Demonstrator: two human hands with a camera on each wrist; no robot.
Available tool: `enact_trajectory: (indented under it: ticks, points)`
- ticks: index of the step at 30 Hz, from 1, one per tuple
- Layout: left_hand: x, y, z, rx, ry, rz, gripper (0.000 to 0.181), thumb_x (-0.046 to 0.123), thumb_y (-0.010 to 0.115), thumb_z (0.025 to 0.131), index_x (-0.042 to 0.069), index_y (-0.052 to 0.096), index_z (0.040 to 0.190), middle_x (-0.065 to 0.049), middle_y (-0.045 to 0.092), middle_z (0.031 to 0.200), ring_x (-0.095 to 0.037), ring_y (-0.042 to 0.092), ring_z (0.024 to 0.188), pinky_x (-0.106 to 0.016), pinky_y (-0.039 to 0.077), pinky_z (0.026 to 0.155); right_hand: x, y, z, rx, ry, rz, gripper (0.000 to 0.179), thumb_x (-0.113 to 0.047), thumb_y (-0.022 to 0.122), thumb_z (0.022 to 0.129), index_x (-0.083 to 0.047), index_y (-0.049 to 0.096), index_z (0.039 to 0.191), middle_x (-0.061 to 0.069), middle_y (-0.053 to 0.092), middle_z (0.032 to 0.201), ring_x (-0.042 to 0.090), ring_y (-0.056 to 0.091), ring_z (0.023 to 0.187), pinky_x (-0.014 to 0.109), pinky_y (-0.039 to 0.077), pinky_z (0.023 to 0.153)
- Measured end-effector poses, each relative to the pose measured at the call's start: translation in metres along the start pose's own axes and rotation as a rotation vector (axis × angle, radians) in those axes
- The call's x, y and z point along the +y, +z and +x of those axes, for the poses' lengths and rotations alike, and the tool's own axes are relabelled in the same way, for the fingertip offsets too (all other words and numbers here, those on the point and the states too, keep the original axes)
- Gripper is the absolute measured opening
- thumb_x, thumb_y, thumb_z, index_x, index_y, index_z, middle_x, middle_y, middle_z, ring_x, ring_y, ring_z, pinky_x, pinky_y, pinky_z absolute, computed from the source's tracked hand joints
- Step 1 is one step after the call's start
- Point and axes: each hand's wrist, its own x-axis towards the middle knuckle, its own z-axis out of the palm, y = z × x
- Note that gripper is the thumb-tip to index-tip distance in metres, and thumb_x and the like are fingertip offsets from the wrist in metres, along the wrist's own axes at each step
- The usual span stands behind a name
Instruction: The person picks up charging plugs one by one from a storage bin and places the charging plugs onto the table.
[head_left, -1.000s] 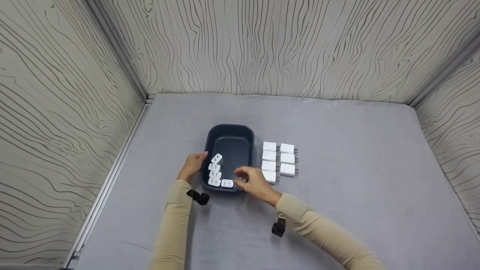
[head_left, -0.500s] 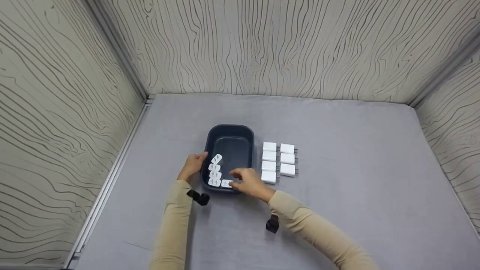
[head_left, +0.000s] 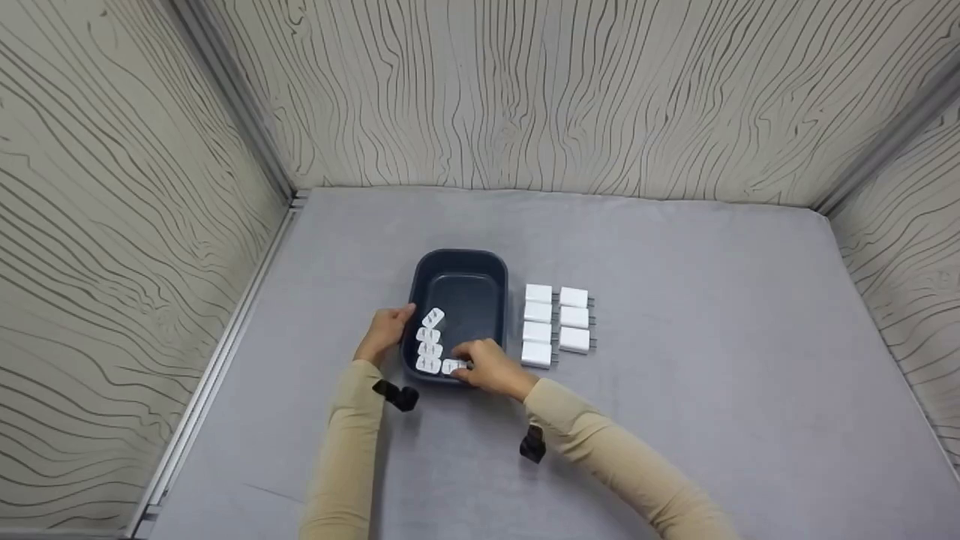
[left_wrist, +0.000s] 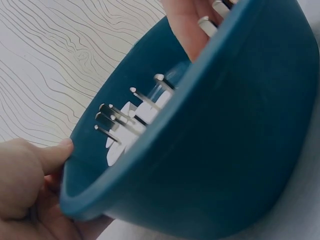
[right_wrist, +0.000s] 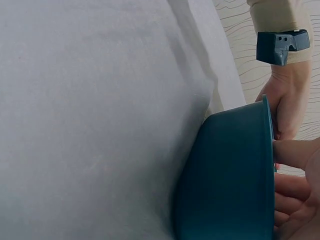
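Note:
A dark blue basin stands on the cloth, with several white plug chargers in its left and near part. Metal prongs point up from them in the left wrist view. My left hand grips the basin's left rim, thumb on the inside. Inside the near end, my right hand has its thumb and fingers curled about the right end of one charger, partly covering it. The basin wall hides these fingertips in the right wrist view.
To the right of the basin, several more white chargers lie flat in two columns, prongs pointing right. Grey cloth covers the table. Panels with a wood-grain pattern enclose the back and sides.
My right hand has moved left inside the basin, from beside the nearest right charger onto its end. That charger has shifted slightly left at most. My left hand stays on the rim.

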Motion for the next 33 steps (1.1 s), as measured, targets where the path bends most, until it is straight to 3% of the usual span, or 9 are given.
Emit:
enact_trajectory:
  ticks: [13, 20, 24, 29, 33]
  points:
    - [-0.001, -0.001, 0.0, -0.004, -0.03, -0.03, 0.039, 0.027, 0.049, 0.101, 0.001, 0.061, 0.074, 0.005, 0.048, 0.068, -0.011, 0.046, 0.073, -0.02, 0.038, 0.066, 0.001, 0.001, 0.006, -0.041, -0.067, -0.039, 0.024, -0.007, 0.07, 0.085, 0.006, 0.069, 0.104, 0.02, 0.073, 0.098, 0.028, 0.068, 0.087, 0.039, 0.054, 0.077]
    - [0.0, 0.0, 0.001, 0.006, -0.032, -0.007, 0.039, 0.028, 0.049, 0.101, 0.006, 0.058, 0.07, 0.002, 0.048, 0.072, -0.012, 0.047, 0.077, -0.021, 0.038, 0.067, 0.001, 0.001, 0.01, -0.067, -0.068, -0.054, 0.023, -0.007, 0.07, 0.084, 0.005, 0.071, 0.104, 0.017, 0.074, 0.097, 0.019, 0.063, 0.08, 0.032, 0.052, 0.074]
    - [-0.001, 0.0, 0.002, 0.008, -0.027, -0.011, 0.039, 0.028, 0.049, 0.101, 0.002, 0.058, 0.072, 0.002, 0.049, 0.072, -0.012, 0.047, 0.075, -0.02, 0.037, 0.066, 0.003, 0.001, 0.011, -0.069, -0.079, -0.073, 0.021, -0.007, 0.071, 0.083, 0.003, 0.072, 0.102, 0.015, 0.074, 0.094, 0.012, 0.054, 0.073, 0.026, 0.047, 0.069]
    - [0.0, 0.001, 0.002, 0.005, -0.028, -0.019, 0.044, 0.028, 0.049, 0.101, 0.016, 0.041, 0.059, 0.004, 0.042, 0.065, -0.011, 0.043, 0.068, -0.021, 0.036, 0.062, 0.004, 0.001, 0.011, -0.064, -0.092, -0.078, 0.018, -0.006, 0.07, 0.083, 0.003, 0.073, 0.099, 0.014, 0.074, 0.089, 0.01, 0.049, 0.069, 0.025, 0.044, 0.067]
    - [0.0, 0.001, 0.001, 0.005, -0.021, 0.004, 0.042, 0.028, 0.049, 0.101, 0.009, 0.048, 0.063, 0.002, 0.046, 0.068, -0.012, 0.044, 0.07, -0.021, 0.036, 0.062, 0.004, 0.002, 0.011, -0.063, -0.086, -0.075, 0.017, -0.006, 0.07, 0.084, 0.003, 0.072, 0.099, 0.014, 0.073, 0.088, 0.01, 0.049, 0.069, 0.025, 0.045, 0.067]
